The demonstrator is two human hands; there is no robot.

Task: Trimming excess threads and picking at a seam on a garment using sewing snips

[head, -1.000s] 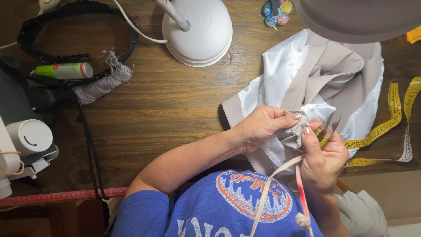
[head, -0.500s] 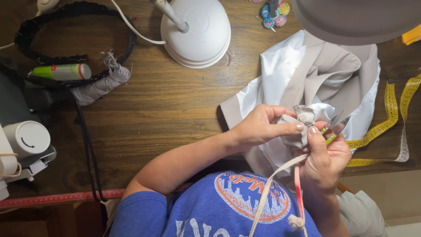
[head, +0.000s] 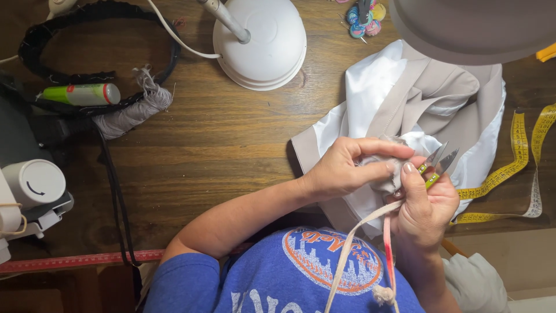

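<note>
A green tube (head: 81, 94) with a red band lay far left on the counter (head: 220, 145). The left hand (head: 341, 168) pinched a bunched grey fabric edge (head: 389, 168), mostly hidden by fingers. The right hand (head: 425, 200) grasped open thread snips (head: 437, 162), handles concealed, over the grey-and-white garment (head: 417, 98).

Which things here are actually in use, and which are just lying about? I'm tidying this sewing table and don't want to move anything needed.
In use:
left hand pinching the beige and white fabric
right hand holding the thread snips

Lying about:
yellow tape measure
white lamp base
green tube
grey thread bundle
black strap
</note>
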